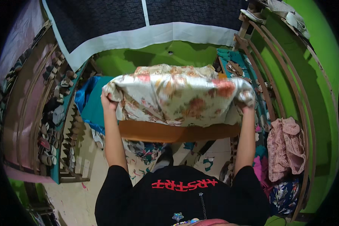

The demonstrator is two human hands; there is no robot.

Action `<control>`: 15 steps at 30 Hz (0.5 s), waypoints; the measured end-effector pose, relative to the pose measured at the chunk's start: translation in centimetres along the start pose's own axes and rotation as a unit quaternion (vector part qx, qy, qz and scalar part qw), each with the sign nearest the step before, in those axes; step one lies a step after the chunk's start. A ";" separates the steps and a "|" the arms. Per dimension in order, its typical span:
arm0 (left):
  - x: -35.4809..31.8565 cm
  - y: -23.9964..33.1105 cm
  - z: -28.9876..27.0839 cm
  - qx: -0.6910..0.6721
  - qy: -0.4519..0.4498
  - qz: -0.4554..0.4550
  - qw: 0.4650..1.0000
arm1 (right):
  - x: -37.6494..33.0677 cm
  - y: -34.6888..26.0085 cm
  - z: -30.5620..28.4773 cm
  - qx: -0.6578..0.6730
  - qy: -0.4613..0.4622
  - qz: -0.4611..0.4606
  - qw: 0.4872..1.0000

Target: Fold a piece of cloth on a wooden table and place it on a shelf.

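Note:
A white cloth with orange and red flowers [184, 100] is stretched wide between my hands above a brown surface with a rounded edge [184, 133]. My left hand [108, 98] is closed round the cloth's left end. At the other end, my right hand [247, 107] is mostly covered by a bunched fold, and it appears to grip the cloth there. The cloth's lower edge hangs toward me and is slightly blurred. Behind it, more cream floral fabric [173, 69] shows along the top.
Teal cloth [92, 103] and shiny blue fabric [83, 90] lie left of the brown surface. Shoe-filled racks [58, 113] stand at the left. On the right, a wooden rack [290, 79] has a pink textured garment [284, 148] over it. Fabric scraps [208, 162] litter the tiled floor.

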State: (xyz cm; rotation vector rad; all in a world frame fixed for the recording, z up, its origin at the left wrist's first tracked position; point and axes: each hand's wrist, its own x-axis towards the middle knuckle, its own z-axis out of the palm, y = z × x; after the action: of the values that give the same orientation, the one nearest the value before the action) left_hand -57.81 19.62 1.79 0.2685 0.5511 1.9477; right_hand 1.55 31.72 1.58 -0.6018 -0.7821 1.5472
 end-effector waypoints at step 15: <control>9.0 -7.9 -7.0 0.135 0.166 -0.029 0.976 | 7.6 20.6 5.0 -0.718 0.070 0.091 0.687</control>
State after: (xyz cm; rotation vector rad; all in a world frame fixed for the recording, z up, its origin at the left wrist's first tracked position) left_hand -58.36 28.69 -8.67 0.0929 1.0354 1.8704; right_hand -16.33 37.85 -10.68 -1.9428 -1.8144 0.7130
